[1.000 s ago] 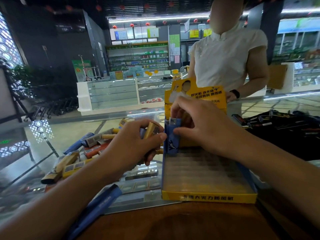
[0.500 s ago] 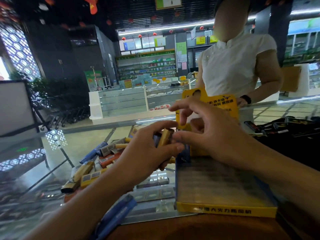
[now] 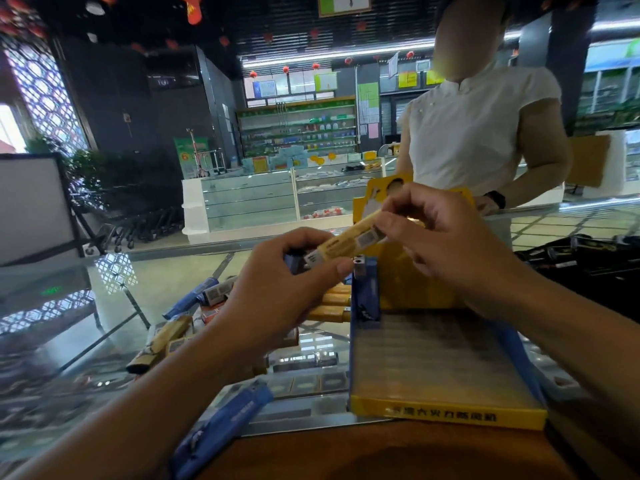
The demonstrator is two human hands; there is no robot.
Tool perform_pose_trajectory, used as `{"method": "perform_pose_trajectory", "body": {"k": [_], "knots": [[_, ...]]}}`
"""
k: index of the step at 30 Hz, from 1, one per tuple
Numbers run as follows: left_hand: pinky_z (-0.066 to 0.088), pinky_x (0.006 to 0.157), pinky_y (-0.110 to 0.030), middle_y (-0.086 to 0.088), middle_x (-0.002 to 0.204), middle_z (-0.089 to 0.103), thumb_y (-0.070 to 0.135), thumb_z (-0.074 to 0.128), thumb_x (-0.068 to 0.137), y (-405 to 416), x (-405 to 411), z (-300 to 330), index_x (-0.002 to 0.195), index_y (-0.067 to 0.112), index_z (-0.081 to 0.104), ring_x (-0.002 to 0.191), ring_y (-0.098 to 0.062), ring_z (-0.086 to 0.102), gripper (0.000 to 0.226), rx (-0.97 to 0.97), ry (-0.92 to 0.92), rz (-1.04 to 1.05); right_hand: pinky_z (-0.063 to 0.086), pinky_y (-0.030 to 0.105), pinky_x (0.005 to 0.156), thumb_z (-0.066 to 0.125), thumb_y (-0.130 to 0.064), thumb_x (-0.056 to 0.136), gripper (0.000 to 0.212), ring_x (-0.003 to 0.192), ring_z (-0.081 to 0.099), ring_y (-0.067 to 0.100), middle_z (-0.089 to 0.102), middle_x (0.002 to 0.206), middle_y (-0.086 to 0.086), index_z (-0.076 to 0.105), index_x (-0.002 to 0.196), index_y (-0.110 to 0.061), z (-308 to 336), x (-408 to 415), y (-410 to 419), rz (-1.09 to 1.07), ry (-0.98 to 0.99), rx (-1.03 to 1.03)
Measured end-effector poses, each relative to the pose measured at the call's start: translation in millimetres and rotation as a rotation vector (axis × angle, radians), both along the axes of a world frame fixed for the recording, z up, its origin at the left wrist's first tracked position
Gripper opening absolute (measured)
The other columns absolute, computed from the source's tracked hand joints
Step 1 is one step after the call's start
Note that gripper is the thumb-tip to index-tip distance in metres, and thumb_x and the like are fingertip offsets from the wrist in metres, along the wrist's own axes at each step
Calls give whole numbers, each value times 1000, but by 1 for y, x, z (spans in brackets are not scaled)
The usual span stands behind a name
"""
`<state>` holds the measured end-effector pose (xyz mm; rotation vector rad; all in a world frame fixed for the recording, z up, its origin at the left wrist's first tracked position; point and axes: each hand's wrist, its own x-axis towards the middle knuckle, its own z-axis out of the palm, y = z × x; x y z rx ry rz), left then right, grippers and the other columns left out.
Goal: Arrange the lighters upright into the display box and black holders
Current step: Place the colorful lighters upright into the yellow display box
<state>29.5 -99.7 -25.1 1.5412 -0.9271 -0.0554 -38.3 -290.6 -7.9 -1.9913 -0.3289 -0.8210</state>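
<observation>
yellow lighter (image 3: pixel 346 242) | now pinched between left hand (image 3: pixel 287 285) and right hand (image 3: pixel 440 237), raised since before, tilted toward 2 o'clock | blue lighter (image 3: pixel 365 289) upright, display box (image 3: pixel 446 415) at 10 o'clock corner

Head camera, facing forward-down, close over glass counter (image 3: pixel 166 306).

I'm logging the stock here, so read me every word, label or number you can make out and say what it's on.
Nothing can be read with certainty.
Display box front strip: dark Chinese characters, too blurred to read.
Box back card: print mostly hidden by the hands.
Yellow lighter stickers: too small.
Blue lighter standing in the box: small mark, unreadable.
Shop signs behind: blurred.
</observation>
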Motion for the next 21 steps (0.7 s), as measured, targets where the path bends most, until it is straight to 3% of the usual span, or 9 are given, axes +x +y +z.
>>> {"method": "perform_pose_trajectory", "body": {"k": [3, 6, 9, 13, 16, 18, 21], "knots": [[31, 36, -20, 5, 50, 45, 28, 71, 73, 0, 1, 1, 93, 21, 69, 38, -9, 34, 21, -65, 48, 25, 40, 8, 48, 60, -22, 95, 8, 53, 55, -8, 57, 56, -23, 64, 95, -14, -4, 1, -2, -23, 47, -31], [27, 36, -21, 4, 49, 36, 30, 69, 78, 1, 4, 3, 83, 26, 74, 38, -11, 27, 8, -154, 138, 11, 42, 9, 55, 64, -31, 90, 7, 63, 59, -4, 64, 69, -19, 66, 88, -25, -8, 4, 3, -71, 61, -95], [26, 36, -20, 2, 49, 31, 29, 67, 83, 2, 5, 4, 85, 23, 74, 37, -12, 24, 10, -178, 177, -7, 47, 12, 67, 65, -42, 83, 11, 80, 63, -2, 67, 83, -18, 67, 85, -31, -10, 4, 9, -100, 102, -204], [27, 36, -20, 0, 50, 34, 31, 67, 82, 3, 5, 4, 85, 21, 74, 37, -11, 25, 13, -157, 174, -36, 50, 20, 71, 67, -41, 84, 9, 80, 64, 0, 68, 84, -20, 68, 84, -33, -10, 3, 12, -82, 125, -286], [28, 36, -21, -3, 51, 39, 34, 68, 80, 4, 6, 3, 86, 18, 73, 38, -12, 29, 18, -125, 149, -29, 52, 24, 76, 65, -38, 86, 11, 84, 66, 3, 69, 88, -13, 71, 91, -30, -8, 2, 11, -64, 71, -223], [30, 37, -22, -3, 51, 42, 37, 68, 77, 4, 5, 3, 85, 18, 72, 38, -13, 32, 20, -76, 115, -29, 52, 19, 73, 64, -35, 89, 16, 85, 66, 2, 68, 91, -13, 70, 102, -28, -4, 0, 13, -24, 28, -169], [31, 37, -22, -3, 50, 45, 34, 70, 76, 2, 2, 3, 80, 18, 69, 37, -12, 35, 17, -1, 84, -46, 46, 8, 61, 61, -35, 87, 31, 70, 63, -6, 65, 80, -13, 66, 117, -28, 1, -4, 16, 64, 46, -94]]}}
